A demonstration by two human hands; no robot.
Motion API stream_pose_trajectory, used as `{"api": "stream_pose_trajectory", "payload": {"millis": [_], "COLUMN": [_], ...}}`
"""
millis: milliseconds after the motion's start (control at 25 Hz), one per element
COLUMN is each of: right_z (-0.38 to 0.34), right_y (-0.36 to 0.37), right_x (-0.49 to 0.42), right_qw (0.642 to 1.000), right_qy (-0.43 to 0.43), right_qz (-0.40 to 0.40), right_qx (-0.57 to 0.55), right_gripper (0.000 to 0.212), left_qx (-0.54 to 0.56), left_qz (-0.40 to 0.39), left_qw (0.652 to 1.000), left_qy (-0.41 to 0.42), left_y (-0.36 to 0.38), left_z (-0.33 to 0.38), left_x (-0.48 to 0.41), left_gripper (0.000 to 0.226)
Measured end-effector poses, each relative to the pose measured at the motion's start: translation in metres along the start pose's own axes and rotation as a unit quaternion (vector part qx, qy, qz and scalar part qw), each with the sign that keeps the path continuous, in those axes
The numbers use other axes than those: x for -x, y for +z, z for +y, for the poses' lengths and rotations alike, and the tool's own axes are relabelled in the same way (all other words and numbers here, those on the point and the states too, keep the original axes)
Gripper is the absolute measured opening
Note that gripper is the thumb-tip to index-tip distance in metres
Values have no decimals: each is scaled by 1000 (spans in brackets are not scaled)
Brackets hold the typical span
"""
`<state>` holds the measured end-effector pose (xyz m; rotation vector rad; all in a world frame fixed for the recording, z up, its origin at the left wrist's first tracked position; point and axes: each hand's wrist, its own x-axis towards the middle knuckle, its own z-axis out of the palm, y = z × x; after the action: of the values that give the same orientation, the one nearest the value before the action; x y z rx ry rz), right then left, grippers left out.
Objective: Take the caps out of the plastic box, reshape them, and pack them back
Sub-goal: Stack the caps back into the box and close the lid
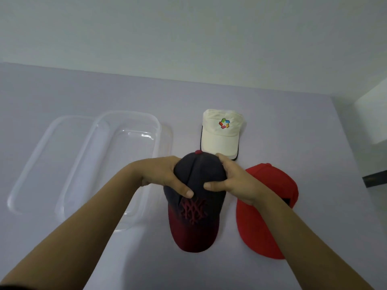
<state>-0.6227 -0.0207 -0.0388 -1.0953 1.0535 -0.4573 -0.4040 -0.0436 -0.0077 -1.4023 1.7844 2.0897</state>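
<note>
A dark navy cap (194, 214) with a maroon brim and a maroon stitched logo lies in the middle of the table, brim toward me. My left hand (165, 176) grips the left side of its crown, thumb pressed on top. My right hand (228, 183) grips the right side, thumb on the front panel. A red cap (266, 225) lies flat to the right, partly under my right forearm. A cream cap (221, 135) with a multicoloured logo rests behind them. The clear plastic box (123, 164) stands open on the left with nothing inside it.
The clear lid (41, 160) lies flat on the table to the left of the box, partly under it. A pale wall runs along the table's far edge. A white block (372, 120) and a dark edge stand at the right border.
</note>
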Motion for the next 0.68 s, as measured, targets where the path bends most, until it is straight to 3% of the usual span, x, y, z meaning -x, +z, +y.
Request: {"api": "stream_pose_trajectory", "payload": {"millis": [320, 480, 600, 680], "right_z": [-70, -80, -69, -44], "right_y": [69, 124, 161, 177], "right_x": [-13, -43, -61, -71], "right_qw": [991, 986, 983, 971], "right_qy": [-113, -145, -123, -68], "right_qz": [56, 81, 133, 215], "right_qx": [51, 14, 35, 80], "right_gripper": [64, 61, 50, 48], "left_qx": [-48, -60, -42, -31], "left_qz": [55, 65, 70, 58], "left_qw": [997, 996, 997, 997], "left_qy": [30, 12, -12, -48], "left_y": [-54, -102, -133, -150], "left_z": [16, -4, -34, -56], "left_x": [89, 125, 137, 133], "left_gripper": [30, 33, 43, 64]}}
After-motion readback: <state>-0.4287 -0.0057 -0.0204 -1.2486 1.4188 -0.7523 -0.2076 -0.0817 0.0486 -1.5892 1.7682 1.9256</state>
